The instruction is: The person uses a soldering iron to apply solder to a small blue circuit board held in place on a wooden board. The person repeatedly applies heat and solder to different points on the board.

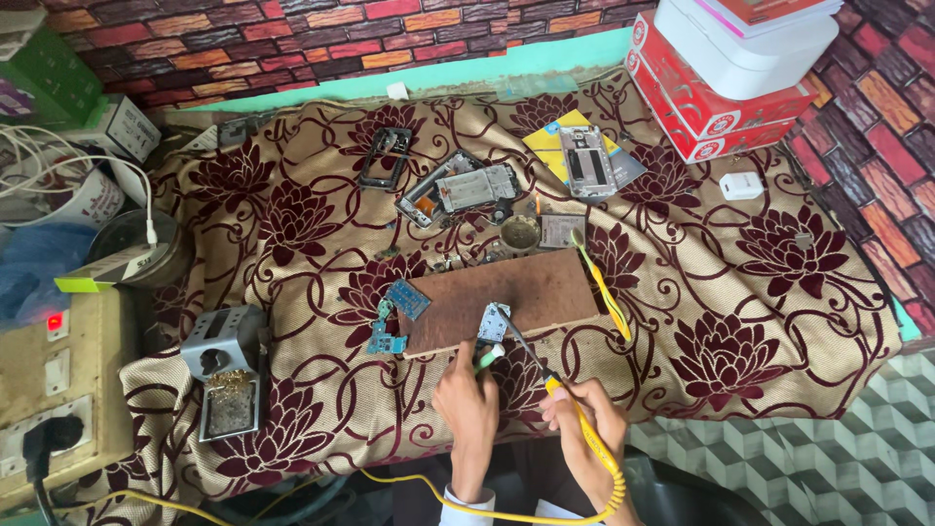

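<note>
Soldering at the near edge of a brown board

The right hand (584, 414) grips a yellow soldering iron (545, 375), its tip on a small circuit board (493, 321) at the wooden board's (506, 297) 6 o'clock edge; the left hand (467, 409) pinches a green-tipped tool (487, 358) beside it. Bare cloth (760, 321) lies at 3 o'clock. At 9 o'clock, a metal stand (229, 370) holds brass wool.

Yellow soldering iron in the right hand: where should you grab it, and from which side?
Grip the yellow soldering iron on its plastic handle, as the right hand does, coming from the near edge of the table. The thin dark metal shaft points away toward the small circuit board on the brown wooden block, and the cord trails back from the handle's rear, so the handle is probably the safe part.
</note>
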